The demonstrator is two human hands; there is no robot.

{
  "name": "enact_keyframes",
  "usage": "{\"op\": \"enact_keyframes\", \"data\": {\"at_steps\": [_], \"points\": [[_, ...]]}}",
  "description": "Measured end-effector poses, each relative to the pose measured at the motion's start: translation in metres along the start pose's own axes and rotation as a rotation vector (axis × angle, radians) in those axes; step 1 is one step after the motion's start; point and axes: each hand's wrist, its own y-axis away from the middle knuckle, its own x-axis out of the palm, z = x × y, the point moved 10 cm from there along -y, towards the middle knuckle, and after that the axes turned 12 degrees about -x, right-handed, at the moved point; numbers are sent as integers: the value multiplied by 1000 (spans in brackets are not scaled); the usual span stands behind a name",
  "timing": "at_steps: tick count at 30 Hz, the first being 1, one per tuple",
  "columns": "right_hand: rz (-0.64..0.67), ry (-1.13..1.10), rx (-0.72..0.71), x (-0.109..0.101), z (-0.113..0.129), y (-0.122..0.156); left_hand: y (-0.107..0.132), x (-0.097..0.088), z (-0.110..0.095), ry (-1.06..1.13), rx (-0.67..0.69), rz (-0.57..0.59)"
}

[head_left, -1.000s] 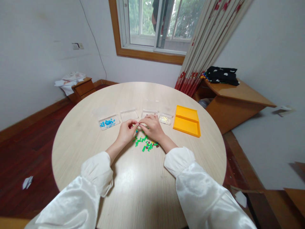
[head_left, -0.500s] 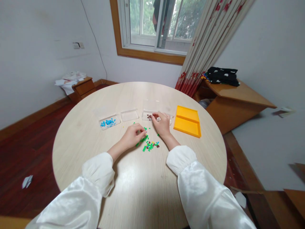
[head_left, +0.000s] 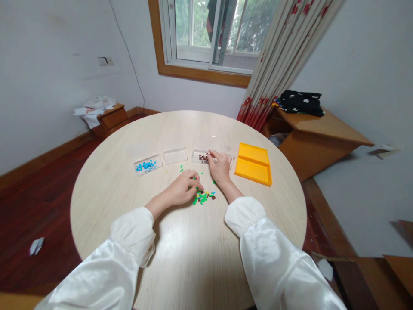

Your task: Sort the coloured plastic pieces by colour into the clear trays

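My left hand [head_left: 184,187] is over the small pile of bricks [head_left: 204,198] at the table's middle, a fingertip at its upper edge. The pile is mostly green, with some brown, blue and yellow pieces. Its fingers look apart, with nothing visible in them. My right hand [head_left: 220,168] hovers at the clear plastic box [head_left: 195,157] that holds small brown bricks [head_left: 203,157]. Thumb and forefinger are spread over the box's right part, which they hide. Several green bricks [head_left: 181,168] lie scattered beyond my left hand.
A clear box [head_left: 137,173] with blue bricks [head_left: 146,165] stands at the left. Beside it is another clear box [head_left: 176,161] with no bricks visible inside. A yellow two-part tray [head_left: 253,164] lies to the right on the round wooden table [head_left: 193,258].
My left hand has shifted toward the mixed pile, its fingertip reaching lower right. My right hand's fingers have spread and lifted slightly off the brown bricks.
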Motion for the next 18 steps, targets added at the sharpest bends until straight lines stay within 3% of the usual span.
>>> {"op": "enact_keyframes", "data": {"at_steps": [8,18], "points": [[-21,-21,-35,-2,5,-1,4,9,-7,-149,56,87],[-16,-43,-33,-2,6,-1,-2,-3,15,-256,-49,-116]]}}
